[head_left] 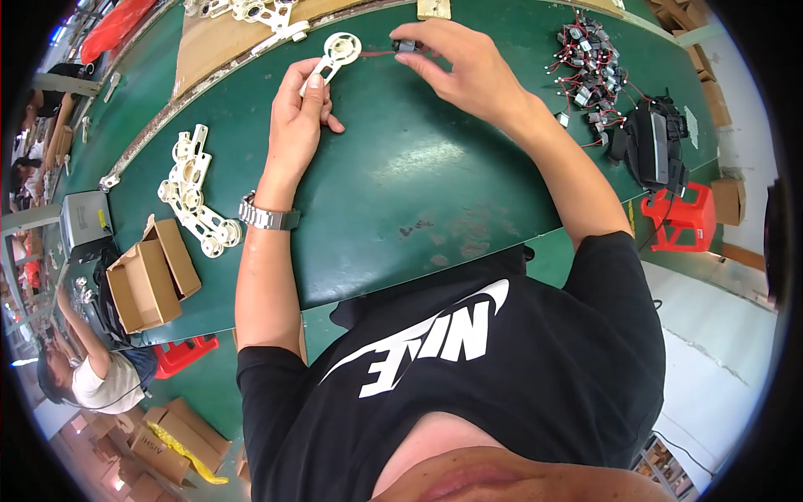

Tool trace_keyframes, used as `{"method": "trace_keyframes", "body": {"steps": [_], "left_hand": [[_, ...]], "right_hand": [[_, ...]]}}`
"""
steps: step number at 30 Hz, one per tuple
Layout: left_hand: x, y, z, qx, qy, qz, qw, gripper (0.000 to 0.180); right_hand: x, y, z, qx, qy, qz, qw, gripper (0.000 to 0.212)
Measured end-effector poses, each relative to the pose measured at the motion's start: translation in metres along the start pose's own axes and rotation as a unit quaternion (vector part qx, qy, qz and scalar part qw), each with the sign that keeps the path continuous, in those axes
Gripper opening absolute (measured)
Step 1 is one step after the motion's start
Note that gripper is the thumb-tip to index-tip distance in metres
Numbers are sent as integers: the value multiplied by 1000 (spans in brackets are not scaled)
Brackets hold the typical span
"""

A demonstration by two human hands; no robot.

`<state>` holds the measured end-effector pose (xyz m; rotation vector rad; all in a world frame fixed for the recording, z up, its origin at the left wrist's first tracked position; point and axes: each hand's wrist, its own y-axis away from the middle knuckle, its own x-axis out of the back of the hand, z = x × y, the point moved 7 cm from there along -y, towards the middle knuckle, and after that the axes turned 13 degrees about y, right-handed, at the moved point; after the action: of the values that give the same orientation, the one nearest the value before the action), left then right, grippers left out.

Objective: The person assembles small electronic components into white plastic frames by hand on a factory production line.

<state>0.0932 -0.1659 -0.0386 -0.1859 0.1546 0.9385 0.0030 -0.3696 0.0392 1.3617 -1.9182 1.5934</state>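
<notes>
We find the left hand [305, 105] with thumb and fingers closed on the narrow end of a cream-white plastic ring-headed piece [338, 62], near the far edge of the dark green tabletop [418, 205]. The right hand [464, 71] pinches a small dark motor [406, 45] between thumb and fingers, thin red wires [378, 53] stretching toward the ring. Left forearm extends nearly straight ahead; right slants inward

The table [427, 192] is showing dark green with brownish blotches [481, 230]; over it, a ring-ended piece [332, 64] is showing cream; at its right, small parts [595, 77] are mixing grey, black and red; beyond them, a stool [690, 221] is gleaming red.
</notes>
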Motion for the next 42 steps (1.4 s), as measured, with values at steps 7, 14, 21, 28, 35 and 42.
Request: {"method": "trace_keyframes", "body": {"steps": [7, 14, 21, 28, 35, 42], "left_hand": [[0, -1, 0, 2, -62, 13, 998, 36], [-9, 4, 5, -9, -70, 15, 997, 41], [-16, 7, 12, -9, -134, -6, 991, 41], [-14, 5, 10, -5, -100, -10, 995, 42], [-18, 5, 10, -9, -102, -49, 994, 41], [-17, 7, 9, -9, -109, -51, 993, 39]], "right_hand": [[0, 19, -8, 83, 102, 66, 989, 26], [14, 22, -16, 108, 139, 111, 978, 24], [15, 22, -19, 109, 146, 133, 974, 25], [17, 22, -18, 235, 181, 244, 923, 28], [19, 11, -16, 172, 140, 183, 958, 23], [6, 26, -14, 64, 71, 133, 987, 29]]}}
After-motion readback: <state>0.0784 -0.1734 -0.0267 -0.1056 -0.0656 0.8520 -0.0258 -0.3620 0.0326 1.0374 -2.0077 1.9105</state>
